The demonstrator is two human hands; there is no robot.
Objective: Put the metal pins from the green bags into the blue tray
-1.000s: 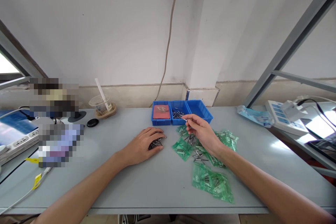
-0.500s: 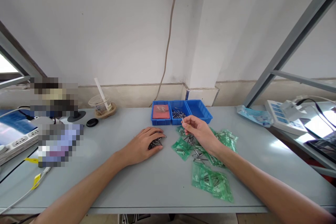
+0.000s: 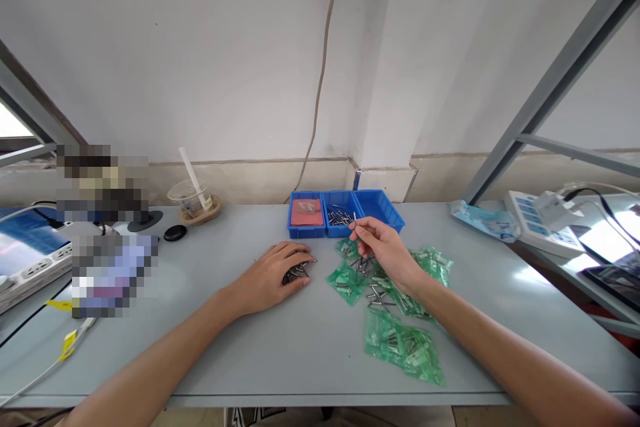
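Observation:
My left hand rests on the table, its fingers curved around a small heap of metal pins. Above the green bags, my right hand pinches one slim metal pin between thumb and finger, close to the front of the blue trays. Loose pins fill part of the middle blue tray. Green plastic bags with pins inside lie under and around my right hand and wrist. More loose pins lie among the bags.
The left blue tray holds a red packet; the right blue tray stands beside the middle one. A cup with a straw, black disc and power strip are at left. A blue packet lies right.
My right hand has shifted slightly to the right, and the pin between its fingertips now points more upright. My left hand has stayed in place around its heap.

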